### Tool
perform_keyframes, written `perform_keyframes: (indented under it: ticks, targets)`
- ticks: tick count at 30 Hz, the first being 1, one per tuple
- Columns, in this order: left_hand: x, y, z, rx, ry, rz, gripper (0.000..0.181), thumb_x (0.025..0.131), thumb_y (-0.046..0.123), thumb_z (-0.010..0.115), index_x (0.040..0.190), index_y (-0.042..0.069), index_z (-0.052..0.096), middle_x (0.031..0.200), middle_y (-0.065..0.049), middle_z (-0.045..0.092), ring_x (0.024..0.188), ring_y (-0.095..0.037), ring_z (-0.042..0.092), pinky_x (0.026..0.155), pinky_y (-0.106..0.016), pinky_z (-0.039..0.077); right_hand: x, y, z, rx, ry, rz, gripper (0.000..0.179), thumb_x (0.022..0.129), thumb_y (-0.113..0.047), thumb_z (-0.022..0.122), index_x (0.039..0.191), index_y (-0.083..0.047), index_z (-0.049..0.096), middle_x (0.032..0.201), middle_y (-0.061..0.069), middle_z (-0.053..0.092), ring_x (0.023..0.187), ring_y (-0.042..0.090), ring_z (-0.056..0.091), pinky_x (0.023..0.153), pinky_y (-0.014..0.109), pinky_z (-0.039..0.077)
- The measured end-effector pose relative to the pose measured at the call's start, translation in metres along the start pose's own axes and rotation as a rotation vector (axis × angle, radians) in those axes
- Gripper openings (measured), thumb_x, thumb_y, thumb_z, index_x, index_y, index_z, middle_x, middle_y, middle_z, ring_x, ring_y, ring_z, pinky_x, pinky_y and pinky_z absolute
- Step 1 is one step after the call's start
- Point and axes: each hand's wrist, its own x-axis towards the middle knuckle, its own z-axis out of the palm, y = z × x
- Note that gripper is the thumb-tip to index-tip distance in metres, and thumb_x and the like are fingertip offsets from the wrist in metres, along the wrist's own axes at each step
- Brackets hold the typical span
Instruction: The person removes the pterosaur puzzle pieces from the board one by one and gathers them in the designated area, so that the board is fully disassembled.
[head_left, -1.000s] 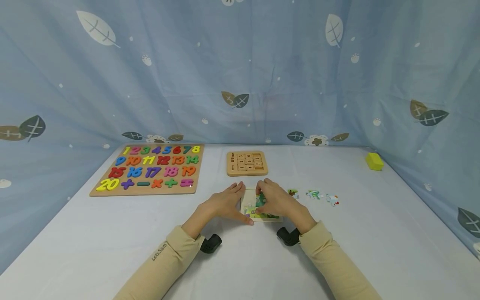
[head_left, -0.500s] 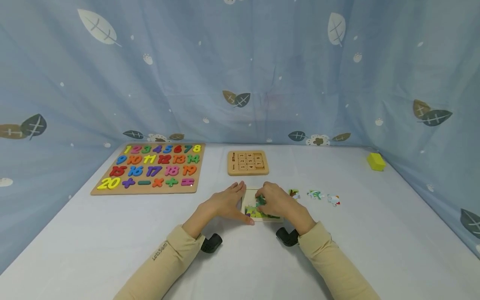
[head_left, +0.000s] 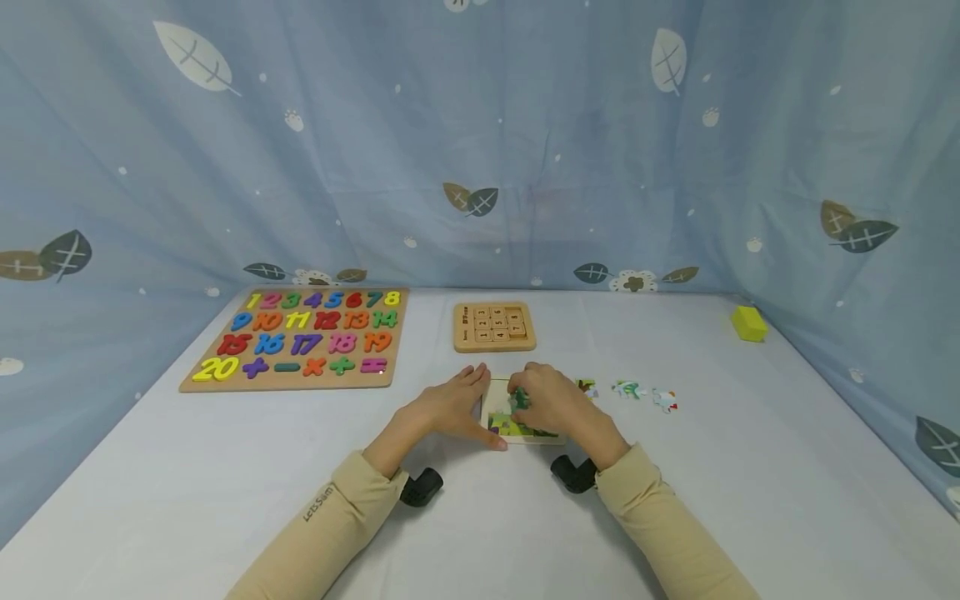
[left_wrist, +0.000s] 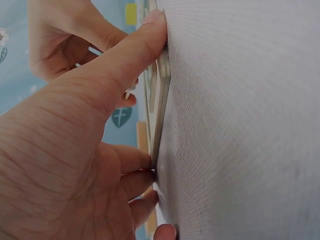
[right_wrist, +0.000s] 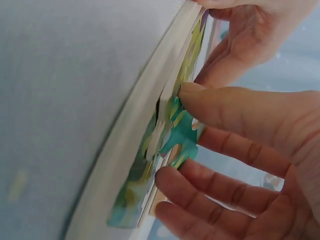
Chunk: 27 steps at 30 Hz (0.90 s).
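A wooden jigsaw board (head_left: 497, 389) with a pale raised rim lies on the table in front of me. Green and yellow pieces fill its near part, while bare wood shows at its far left. My left hand (head_left: 448, 410) rests along the board's left side, fingers extended against the edge and thumb at the near left corner. Over the board, my right hand (head_left: 553, 403) pinches a teal-green jigsaw piece (right_wrist: 182, 136) between thumb and fingers. In the right wrist view this piece stands tilted above the pieces in the tray. The right hand hides the board's right part.
Three loose jigsaw pieces (head_left: 628, 389) lie in a row right of the board. Behind it sits a wooden number slide puzzle (head_left: 495, 327). A colourful number board (head_left: 296, 340) lies at the left, a yellow-green block (head_left: 748, 323) at the far right. A blue curtain (head_left: 495, 150) hangs behind.
The right hand has shifted very slightly left and toward me, with the teal-green piece turning a little in its fingers. My left hand has stayed in place on the board's edge.
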Motion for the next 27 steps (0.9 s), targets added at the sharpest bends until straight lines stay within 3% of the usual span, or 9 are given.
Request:
perform_keyframes:
  ticks: [9, 18, 27]
  targets:
    - [0.0, 0.0, 0.0, -0.006, -0.002, 0.003, 0.115, 0.074, 0.066, 0.07, 0.155, 0.007, 0.014, 0.163, -0.006, 0.007, 0.151, -0.023, 0.007, 0.114, -0.052, 0.028, 0.0, 0.005, -0.007, 0.014, 0.035, -0.014, 0.031, 0.077, -0.014, 0.077, 0.105, -0.001, 0.072, 0.09, 0.006, 0.062, 0.071, 0.011, 0.053, 0.065, 0.027, 0.049]
    - [0.001, 0.0, 0.001, -0.004, -0.002, -0.005, 0.115, 0.073, 0.067, 0.069, 0.155, 0.009, 0.014, 0.163, -0.004, 0.007, 0.151, -0.023, 0.007, 0.114, -0.052, 0.029, -0.004, 0.014, -0.019, 0.077, 0.0, 0.028, 0.032, 0.077, -0.014, 0.078, 0.107, -0.002, 0.072, 0.092, 0.005, 0.063, 0.068, 0.012, 0.049, 0.062, 0.025, 0.044]
    - [0.002, 0.0, 0.002, 0.003, 0.011, -0.002, 0.116, 0.072, 0.067, 0.07, 0.155, 0.008, 0.014, 0.163, -0.005, 0.007, 0.151, -0.023, 0.007, 0.113, -0.053, 0.029, -0.011, 0.024, -0.032, 0.105, -0.017, 0.048, 0.03, 0.075, -0.013, 0.079, 0.102, -0.001, 0.074, 0.079, 0.004, 0.059, 0.066, 0.012, 0.044, 0.059, 0.025, 0.039]
